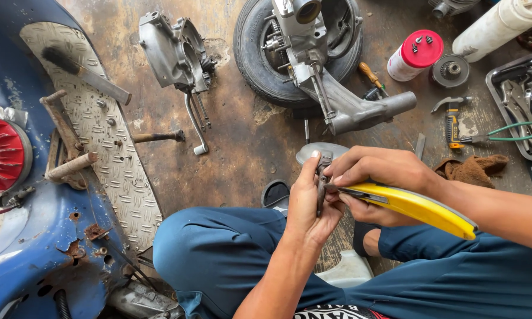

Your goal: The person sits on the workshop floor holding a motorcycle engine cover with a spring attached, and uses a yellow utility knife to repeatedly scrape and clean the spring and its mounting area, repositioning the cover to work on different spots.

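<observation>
Both hands (337, 189) — knife (414, 205), metal part (322, 177)

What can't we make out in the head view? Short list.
- Small metal part in the left hand: mostly wrapped by fingers, kind unclear.
- Yellow-handled knife in the right hand: blade tip hidden behind the part.
- Tool tray: cut by right edge.
- Blue scooter body: cut by left edge.
</observation>
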